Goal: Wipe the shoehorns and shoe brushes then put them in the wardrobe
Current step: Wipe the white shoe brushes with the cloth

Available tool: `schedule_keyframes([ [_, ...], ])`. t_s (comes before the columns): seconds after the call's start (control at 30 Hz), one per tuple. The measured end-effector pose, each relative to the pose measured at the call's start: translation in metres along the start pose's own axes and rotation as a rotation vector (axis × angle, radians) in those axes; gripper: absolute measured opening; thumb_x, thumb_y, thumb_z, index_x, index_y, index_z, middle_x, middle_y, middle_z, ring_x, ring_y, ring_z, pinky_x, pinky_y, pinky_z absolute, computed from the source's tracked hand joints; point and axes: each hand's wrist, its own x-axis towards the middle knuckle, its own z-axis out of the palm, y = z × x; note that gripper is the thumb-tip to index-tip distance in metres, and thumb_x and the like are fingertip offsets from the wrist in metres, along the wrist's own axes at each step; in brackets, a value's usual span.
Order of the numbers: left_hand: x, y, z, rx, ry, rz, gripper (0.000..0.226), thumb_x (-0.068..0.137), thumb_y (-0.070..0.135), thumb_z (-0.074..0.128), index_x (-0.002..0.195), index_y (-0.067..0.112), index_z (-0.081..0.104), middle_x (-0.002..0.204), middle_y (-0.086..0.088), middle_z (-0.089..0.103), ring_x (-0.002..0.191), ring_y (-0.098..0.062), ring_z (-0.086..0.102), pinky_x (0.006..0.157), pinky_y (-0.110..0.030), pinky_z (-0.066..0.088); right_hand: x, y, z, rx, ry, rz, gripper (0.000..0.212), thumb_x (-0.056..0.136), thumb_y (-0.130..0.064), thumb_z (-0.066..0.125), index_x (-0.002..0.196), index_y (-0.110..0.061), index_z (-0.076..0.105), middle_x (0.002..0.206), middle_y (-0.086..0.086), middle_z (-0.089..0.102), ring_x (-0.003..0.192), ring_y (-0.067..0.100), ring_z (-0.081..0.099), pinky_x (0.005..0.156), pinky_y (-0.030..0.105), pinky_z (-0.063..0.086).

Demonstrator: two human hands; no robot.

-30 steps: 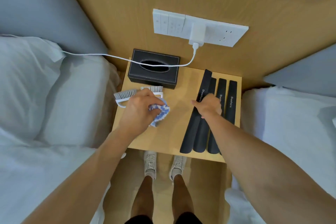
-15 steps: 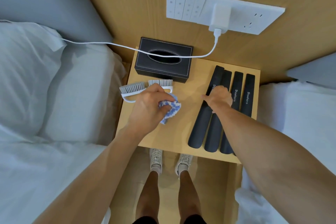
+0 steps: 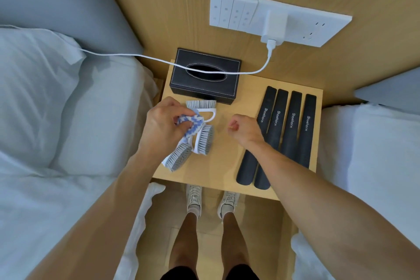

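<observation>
From my remote feed I look down on a wooden nightstand set between two beds. My left hand grips a bunched blue-and-white cloth, the fingers curled round it, and holds it over the white handles of the shoe brushes on the left part of the top. I count three brushes: one shoe brush lies with its grey bristles pointing toward the tissue box, a second brush lies just below the cloth with bristles facing right, and a third brush lies near the front left edge, partly under my wrist. Whether the cloth actually touches a handle I cannot tell. My right hand hovers over bare wood between the brushes and the shoehorns, fingers curled into a loose fist with nothing in it. Four dark shoehorns lie side by side on the right part of the nightstand, each printed "Shoehorn", and my right forearm crosses over their lower ends. A black tissue box sits at the back, with a white cable running across its top from a charger plugged into the wall socket panel. Below the nightstand edge I see white sneakers on the floor.
</observation>
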Motion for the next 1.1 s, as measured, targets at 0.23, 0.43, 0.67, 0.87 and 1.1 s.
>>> schedule_keyframes([
  [0.23,-0.012,-0.013,-0.002,0.003,-0.006,-0.035,0.019,0.08,0.005,0.076,0.099,0.008,0.077,0.099,-0.009,0.066,0.082,-0.01,0.057,0.067,-0.01,0.045,-0.008,-0.037,0.045,0.264,-0.101,0.19,0.049,0.076,-0.049,0.081,0.105,-0.017,0.057,0.107,-0.001,0.065,0.093,0.018,0.065,0.077,0.043,0.061],
  [0.43,-0.023,-0.025,-0.005,0.012,-0.002,-0.092,0.019,0.082,0.009,0.076,0.101,0.009,0.076,0.105,-0.008,0.066,0.091,-0.013,0.061,0.074,-0.009,0.045,-0.015,-0.059,0.059,0.197,-0.069,0.306,0.073,0.068,-0.055,0.084,0.119,-0.017,0.049,0.119,0.005,0.065,0.106,0.027,0.066,0.078,0.047,0.061],
  [0.67,-0.03,-0.032,-0.015,0.01,0.006,-0.166,0.02,0.083,0.008,0.074,0.103,0.01,0.075,0.109,-0.009,0.064,0.099,-0.012,0.058,0.075,-0.006,0.043,-0.007,-0.069,0.061,0.178,-0.086,0.39,0.06,0.071,-0.037,0.084,0.117,-0.014,0.053,0.119,0.008,0.062,0.101,0.028,0.067,0.075,0.046,0.062],
  [0.87,-0.032,-0.02,-0.025,-0.002,0.026,-0.161,0.021,0.084,0.009,0.073,0.106,0.008,0.074,0.11,-0.009,0.066,0.097,-0.016,0.063,0.079,-0.017,0.05,-0.024,-0.042,0.036,0.682,-0.213,0.499,0.039,0.084,-0.01,0.073,0.119,-0.009,0.055,0.126,0.015,0.059,0.106,0.031,0.064,0.067,0.043,0.062],
  [1.1,-0.019,0.035,-0.041,-0.103,0.039,-0.19,0.02,0.086,0.015,0.073,0.105,0.019,0.071,0.104,0.003,0.067,0.085,-0.007,0.064,0.074,-0.012,0.054,-0.082,-0.022,-0.035,1.116,-0.274,0.333,0.045,0.088,0.0,0.069,0.128,-0.015,0.056,0.127,0.019,0.062,0.112,0.035,0.066,0.081,0.049,0.061],
])
